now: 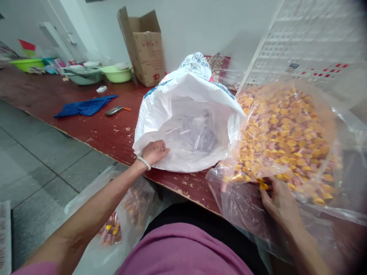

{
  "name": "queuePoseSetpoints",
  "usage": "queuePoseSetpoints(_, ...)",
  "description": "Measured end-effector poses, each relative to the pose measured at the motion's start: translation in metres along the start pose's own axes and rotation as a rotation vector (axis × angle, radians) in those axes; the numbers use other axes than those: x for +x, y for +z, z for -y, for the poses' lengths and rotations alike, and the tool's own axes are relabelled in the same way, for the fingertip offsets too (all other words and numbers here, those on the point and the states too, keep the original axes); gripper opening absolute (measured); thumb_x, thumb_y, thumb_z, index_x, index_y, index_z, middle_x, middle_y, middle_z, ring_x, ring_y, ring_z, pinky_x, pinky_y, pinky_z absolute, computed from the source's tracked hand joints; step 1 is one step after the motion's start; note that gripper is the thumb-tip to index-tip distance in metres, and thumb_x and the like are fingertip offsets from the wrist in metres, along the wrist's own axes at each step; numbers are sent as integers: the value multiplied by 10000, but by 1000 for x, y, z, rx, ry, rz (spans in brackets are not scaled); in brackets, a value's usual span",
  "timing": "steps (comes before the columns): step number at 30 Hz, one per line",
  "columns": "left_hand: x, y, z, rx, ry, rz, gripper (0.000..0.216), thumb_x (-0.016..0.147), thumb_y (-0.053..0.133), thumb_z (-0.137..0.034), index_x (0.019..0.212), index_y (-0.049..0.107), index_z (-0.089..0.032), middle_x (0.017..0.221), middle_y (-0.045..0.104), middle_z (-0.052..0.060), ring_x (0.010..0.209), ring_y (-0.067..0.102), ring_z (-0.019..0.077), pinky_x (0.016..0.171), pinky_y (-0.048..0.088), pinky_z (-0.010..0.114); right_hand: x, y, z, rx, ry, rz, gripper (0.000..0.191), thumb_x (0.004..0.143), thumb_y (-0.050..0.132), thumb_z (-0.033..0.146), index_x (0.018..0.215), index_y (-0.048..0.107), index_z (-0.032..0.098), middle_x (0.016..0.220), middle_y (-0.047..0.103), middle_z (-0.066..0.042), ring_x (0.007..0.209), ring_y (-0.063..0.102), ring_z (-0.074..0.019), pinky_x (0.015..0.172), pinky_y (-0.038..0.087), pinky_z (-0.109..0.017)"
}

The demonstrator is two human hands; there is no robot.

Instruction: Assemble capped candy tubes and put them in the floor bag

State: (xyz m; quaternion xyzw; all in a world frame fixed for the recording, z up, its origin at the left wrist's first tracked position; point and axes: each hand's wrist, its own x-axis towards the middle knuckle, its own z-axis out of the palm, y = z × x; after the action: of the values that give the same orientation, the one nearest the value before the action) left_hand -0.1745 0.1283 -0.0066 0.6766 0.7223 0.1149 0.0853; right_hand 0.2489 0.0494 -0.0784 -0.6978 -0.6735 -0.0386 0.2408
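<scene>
The white sack [155, 122] lies on the red table [186, 187] in front of the person, its wide mouth turned toward them; pale, translucent pieces [200, 135] lie deep inside it, too blurred to identify; the left hand [155, 151], a beaded bracelet [143, 163] at its wrist, pinches the sack's near left rim between thumb and curled fingers. Just to the right, a clear plastic bag [237, 202] lies on the table, filled with a heap of yellow-capped pieces [289, 143] with pinkish bodies; the right hand [279, 200] is at its near edge, thumb and fingers bent around a yellow cap [264, 186]; part of the fingers is hidden, so I cannot tell whether they grip it. Behind this bag leans a white perforated panel [304, 26]; behind the sack's left side stands a cardboard box [149, 57] with raised flaps; left of the sack lie a dark handheld device [114, 111] with an orange strap and a crumpled blue cloth [86, 106]; farther back sit a light green basin [117, 75] and a greyish one [86, 77]; below the table's front edge, another clear bag [137, 206] holds red and yellow pieces [111, 229].
</scene>
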Motion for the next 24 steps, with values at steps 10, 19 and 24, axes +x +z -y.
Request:
queuePoseSetpoints(10,-17,14,-25,269,21,74,373,825,423,-527,969,606,-236,894,679,129,865,641,322,700,454,362,-10,-10,-9,21,4,19,321,789,394,132,987,646,153,948,654,-135,881,603,-236,822,488,-400)
queuePoseSetpoints(19,-34,16,-24,-274,24,-384,437,781,544,-323,1200,530,-200,968,682,47,590,560,150,627,443,267,-15,-20,32,122,9,43,227,850,517,292,1022,603,170,999,615,-95,941,587,-207,821,487,-337)
queuePoseSetpoints(24,-49,-1,-29,-819,86,-291,411,776,605,-367,1144,536,-199,1022,667,49,658,542,124,523,424,198,-8,-14,63,120,66,95,243,851,535,352,1047,604,226,1097,558,-100,844,596,-217,609,466,-307)
